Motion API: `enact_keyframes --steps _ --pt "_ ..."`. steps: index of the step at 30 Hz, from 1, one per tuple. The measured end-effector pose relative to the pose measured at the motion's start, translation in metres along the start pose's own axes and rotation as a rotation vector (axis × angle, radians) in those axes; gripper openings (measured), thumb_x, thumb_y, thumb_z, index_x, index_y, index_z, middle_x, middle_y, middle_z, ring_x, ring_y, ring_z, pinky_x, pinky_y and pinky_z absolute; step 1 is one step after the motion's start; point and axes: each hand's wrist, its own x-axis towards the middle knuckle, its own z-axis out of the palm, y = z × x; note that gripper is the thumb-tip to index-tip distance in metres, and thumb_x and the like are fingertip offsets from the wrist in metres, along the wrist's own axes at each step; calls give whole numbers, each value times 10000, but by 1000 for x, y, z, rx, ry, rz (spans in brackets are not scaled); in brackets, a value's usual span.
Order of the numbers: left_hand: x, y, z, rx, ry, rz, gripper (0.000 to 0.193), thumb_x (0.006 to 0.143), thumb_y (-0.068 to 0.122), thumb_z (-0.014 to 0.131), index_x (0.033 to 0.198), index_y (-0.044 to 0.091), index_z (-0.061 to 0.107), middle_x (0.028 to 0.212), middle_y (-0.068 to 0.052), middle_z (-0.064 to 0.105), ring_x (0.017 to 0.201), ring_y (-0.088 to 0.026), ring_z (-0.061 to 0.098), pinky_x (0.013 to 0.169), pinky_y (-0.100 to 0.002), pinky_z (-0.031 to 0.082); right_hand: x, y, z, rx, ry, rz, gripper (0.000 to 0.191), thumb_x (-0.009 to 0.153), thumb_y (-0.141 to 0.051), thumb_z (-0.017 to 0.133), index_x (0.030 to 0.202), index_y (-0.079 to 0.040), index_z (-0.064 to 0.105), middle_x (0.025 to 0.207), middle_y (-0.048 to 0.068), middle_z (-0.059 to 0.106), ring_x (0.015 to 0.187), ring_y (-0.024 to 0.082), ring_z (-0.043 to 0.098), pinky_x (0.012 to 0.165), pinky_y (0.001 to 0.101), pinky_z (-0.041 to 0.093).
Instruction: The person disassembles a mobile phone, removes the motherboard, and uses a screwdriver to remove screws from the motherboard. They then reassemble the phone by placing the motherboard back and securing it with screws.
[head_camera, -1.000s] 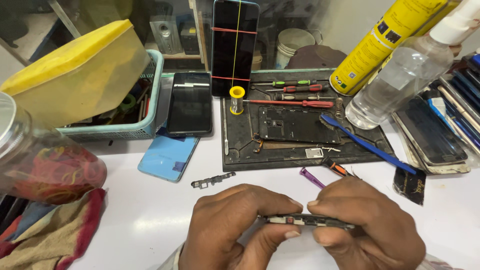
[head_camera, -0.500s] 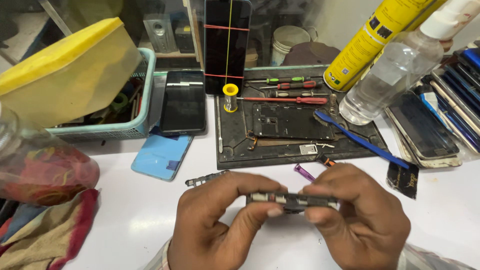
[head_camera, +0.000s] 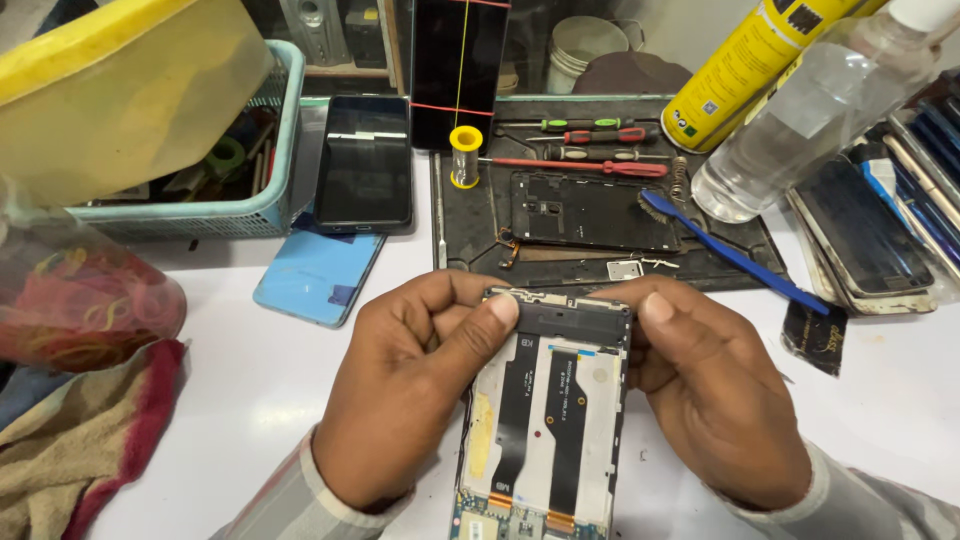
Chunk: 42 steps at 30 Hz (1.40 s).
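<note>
Opened phone frame (head_camera: 545, 420) now tilted up, both hands gripping.

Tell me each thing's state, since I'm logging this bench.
Opened phone: back off, ribbon cables showing, held by both hands.
Left hand: gripping its top edge.
Right hand: gripping its top edge.
Black phone: lying flat, screen dark.
Clear bottle: lying tilted.

I observed two bare hands, the left hand (head_camera: 415, 395) and the right hand (head_camera: 715, 400), without gloves, rings or a watch. Fingernails were short and trimmed. Each wrist carried a light grey long shirt sleeve (head_camera: 270, 505) with thin reddish stripes, cuffs reaching the wrists.
</note>
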Motion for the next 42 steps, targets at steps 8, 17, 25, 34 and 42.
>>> enact_keyframes --steps 8,17,25,34,42 --pt "2 0 0 -42 0 -60 206 963 109 633 1027 -83 669 764 -150 781 597 -120 708 536 -244 561 -2 1 -4 7 -113 46 360 1082 -243 487 1153 86 613 879 138 689 735 169 652 626 324 534" --pt "4 3 0 42 72 -75 251 921 123 667 1072 -76 691 765 -149 792 589 -125 711 521 -246 560 7 3 -6 -121 -63 214 292 1046 -230 541 985 51 596 689 113 649 517 167 582 482 312 485" --pt "2 5 2 87 34 11 267 923 108 691 1112 -80 700 770 -126 786 616 -94 695 536 -228 539 7 -5 -5 26 -110 197 411 1055 -272 438 979 92 611 721 181 663 530 227 604 502 350 512" --pt "-6 14 5 171 -25 100 278 924 100 679 1137 -78 685 763 -115 799 609 -83 725 512 -207 565 -2 -5 -11 110 -216 123 374 1053 -232 466 1087 120 586 834 209 679 667 243 633 606 362 521" --pt "-7 17 6 203 -27 131 286 925 102 678 1140 -86 681 735 -122 798 590 -93 737 493 -206 572 -6 -3 -12 96 -233 63 330 1095 -180 483 1154 127 587 854 186 670 711 205 617 651 334 508"
